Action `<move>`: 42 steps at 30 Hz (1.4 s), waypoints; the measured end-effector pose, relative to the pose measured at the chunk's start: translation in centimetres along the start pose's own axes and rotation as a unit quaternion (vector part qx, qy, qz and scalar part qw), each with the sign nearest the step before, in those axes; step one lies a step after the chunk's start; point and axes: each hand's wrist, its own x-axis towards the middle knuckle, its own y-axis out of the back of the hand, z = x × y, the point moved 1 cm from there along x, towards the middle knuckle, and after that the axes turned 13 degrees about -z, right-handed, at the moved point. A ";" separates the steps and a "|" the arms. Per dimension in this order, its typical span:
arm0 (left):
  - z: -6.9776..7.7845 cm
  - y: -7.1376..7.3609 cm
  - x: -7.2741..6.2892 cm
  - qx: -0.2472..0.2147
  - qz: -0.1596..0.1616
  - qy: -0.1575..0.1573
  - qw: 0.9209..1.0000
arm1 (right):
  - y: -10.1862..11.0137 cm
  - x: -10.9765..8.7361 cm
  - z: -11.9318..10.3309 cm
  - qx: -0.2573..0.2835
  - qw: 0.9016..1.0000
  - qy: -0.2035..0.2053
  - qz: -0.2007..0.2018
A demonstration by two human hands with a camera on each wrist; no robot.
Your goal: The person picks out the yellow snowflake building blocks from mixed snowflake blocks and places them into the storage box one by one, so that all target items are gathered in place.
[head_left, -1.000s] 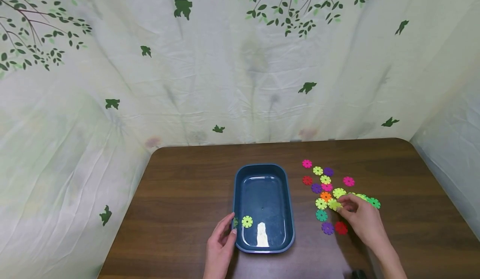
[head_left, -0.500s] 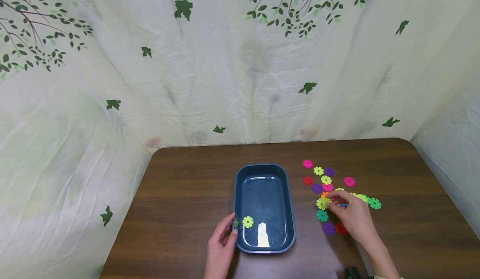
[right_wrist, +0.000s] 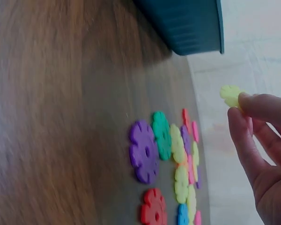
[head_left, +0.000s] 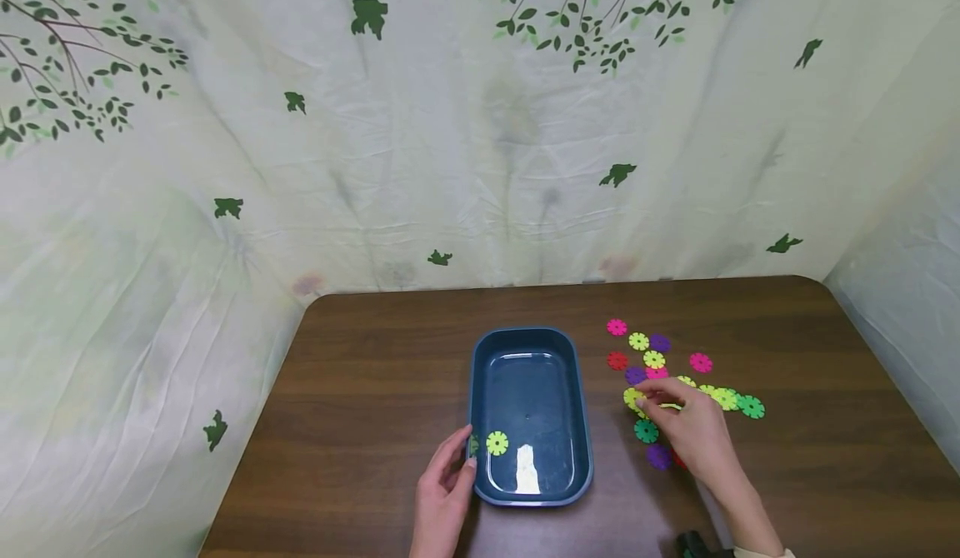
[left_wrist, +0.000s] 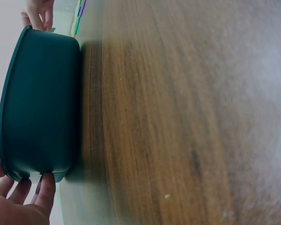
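Note:
My left hand grips the left side of a dark blue rectangular tray, thumb at the rim and fingers against its outer wall, as the left wrist view shows. Inside the tray lies one yellow flower-shaped disc with a notched edge. Between thumb and fingertip, my right hand pinches another yellow flower-shaped disc. That hand is raised over the loose pieces to the right of the tray and hides some of them in the head view. Below it show a green disc and a purple disc.
More flower discs in pink, red, yellow and purple spread over the right part of the brown wooden table. A green disc ends a row on the right. Behind the table hangs a pale curtain printed with leaves.
My right hand has moved left toward the tray with the yellow disc pinched in it, lifting it away from the other pieces. The left hand and the tray stay put.

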 end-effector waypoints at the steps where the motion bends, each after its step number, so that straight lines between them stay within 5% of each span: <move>1: 0.1 0.0 0.0 0.000 0.000 0.001 1.000 | -0.1 0.0 -0.1 0.005 1.000 -0.001 -0.003; 9: 0.1 0.0 0.0 -0.007 -0.003 0.004 1.000 | -0.9 0.2 -1.1 0.024 0.999 -0.002 -0.023; 24: 0.3 -0.1 0.0 -0.017 -0.003 0.012 1.000 | -1.4 1.2 -3.5 0.072 0.994 0.068 -0.044; 34: 0.2 -0.1 0.1 -0.015 -0.001 0.029 0.999 | -2.1 1.8 -5.7 0.068 0.993 0.046 -0.082; 42: 0.0 -0.1 0.0 -0.023 -0.001 0.011 1.000 | -2.9 2.2 -6.8 0.078 0.989 0.059 -0.110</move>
